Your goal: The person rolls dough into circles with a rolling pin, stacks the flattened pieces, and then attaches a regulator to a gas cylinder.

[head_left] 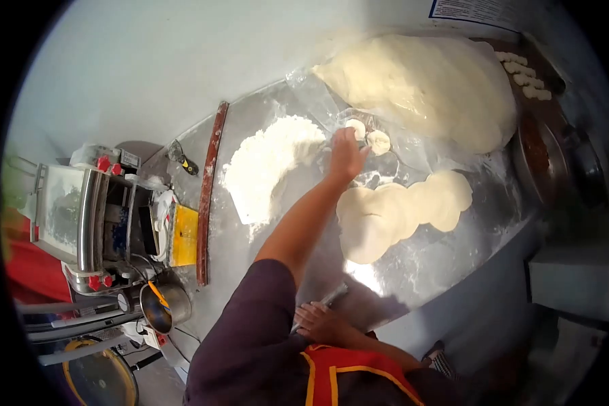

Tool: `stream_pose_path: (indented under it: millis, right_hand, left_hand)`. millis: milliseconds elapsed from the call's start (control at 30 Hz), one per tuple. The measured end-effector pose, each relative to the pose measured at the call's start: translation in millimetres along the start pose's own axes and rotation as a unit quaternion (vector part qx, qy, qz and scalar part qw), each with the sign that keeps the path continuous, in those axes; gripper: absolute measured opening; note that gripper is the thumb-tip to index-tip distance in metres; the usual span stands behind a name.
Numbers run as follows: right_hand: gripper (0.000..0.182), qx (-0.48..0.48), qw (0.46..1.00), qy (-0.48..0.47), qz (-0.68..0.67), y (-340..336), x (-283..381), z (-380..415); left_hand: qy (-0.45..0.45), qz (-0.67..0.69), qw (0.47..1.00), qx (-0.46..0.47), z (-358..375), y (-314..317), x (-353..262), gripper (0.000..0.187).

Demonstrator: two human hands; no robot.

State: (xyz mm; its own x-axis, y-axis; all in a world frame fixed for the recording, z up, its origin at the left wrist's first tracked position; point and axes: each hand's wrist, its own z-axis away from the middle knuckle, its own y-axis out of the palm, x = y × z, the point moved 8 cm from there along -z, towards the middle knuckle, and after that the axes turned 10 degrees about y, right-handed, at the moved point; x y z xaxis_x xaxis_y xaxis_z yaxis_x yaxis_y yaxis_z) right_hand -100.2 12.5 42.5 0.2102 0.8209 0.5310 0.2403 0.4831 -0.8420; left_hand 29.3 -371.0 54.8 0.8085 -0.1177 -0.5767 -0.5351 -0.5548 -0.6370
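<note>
My left hand (348,154) reaches across the table, its fingers closed at a small round dough piece (356,128); the fingertips are partly hidden. Beside it lies another dough piece (379,142). Close to my body, my right hand (319,323) is wrapped over a thin rolling pin (335,295), whose far end shows past the fingers. Flat dough rounds (402,213) overlap in a row to the right of my left forearm. A heap of flour (267,159) is spread to the left. Behind the dough pieces rests a large dough mass (426,88) under clear plastic.
A red-brown bar (213,193) lies along the table's left side, near a yellow-edged object (185,235). Further left stand a roller machine (74,216) and a metal pot (166,308). At right are a metal bowl (540,155) and small dough strips (524,76).
</note>
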Motion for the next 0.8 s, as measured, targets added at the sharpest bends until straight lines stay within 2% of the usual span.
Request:
stream_pose_path:
  millis: [133,233,333,433,467,500,567,600,700,733,800]
  right_hand:
    - [0.037,-0.059,0.998,-0.032,0.007,-2.7,-6.5,4.9]
    - [0.037,-0.070,0.997,-0.020,-0.034,-6.7,-5.5,5.7]
    - [0.037,-0.051,0.997,0.005,-0.058,-0.9,-7.1,1.1]
    - [0.040,-0.039,0.997,0.031,-0.052,4.0,-7.4,1.4]
    - [0.042,-0.023,0.998,0.041,-0.050,4.7,-7.8,-0.1]
    - [0.044,-0.004,0.998,0.050,-0.046,6.3,-7.5,0.1]
    - [0.043,-0.033,0.998,0.043,-0.031,6.8,-5.5,3.3]
    - [0.043,-0.047,0.998,0.040,-0.022,6.7,-5.7,4.8]
    - [0.042,-0.033,0.997,0.056,-0.034,11.0,-7.3,3.1]
    - [0.042,-0.030,0.998,0.048,-0.024,11.8,-3.0,4.6]
    - [0.042,-0.039,0.998,0.043,0.005,8.4,-3.2,2.4]
  left_hand:
    - [-0.033,-0.066,0.992,0.106,-20.2,33.2,2.0,0.049]
    - [0.002,-0.076,0.994,0.077,-22.5,33.0,21.3,0.033]
    - [0.011,0.061,0.997,0.054,-21.5,4.2,50.1,0.017]
    - [0.010,0.038,0.997,0.065,-10.8,-51.9,40.3,0.020]
    - [0.079,0.025,0.996,0.043,0.9,-62.8,41.0,0.032]
    - [0.112,-0.004,0.990,0.084,17.9,-54.7,53.0,0.035]
    - [0.174,-0.060,0.970,0.160,51.7,-34.6,72.1,0.041]
    - [0.161,-0.070,0.963,0.207,61.9,-40.3,61.8,0.047]
    - [0.066,-0.003,0.981,0.183,71.8,-62.1,43.5,0.046]
    - [0.084,0.016,0.981,0.175,84.4,-68.9,35.8,0.044]
    - [0.183,-0.101,0.950,0.232,132.6,-68.6,29.5,0.041]
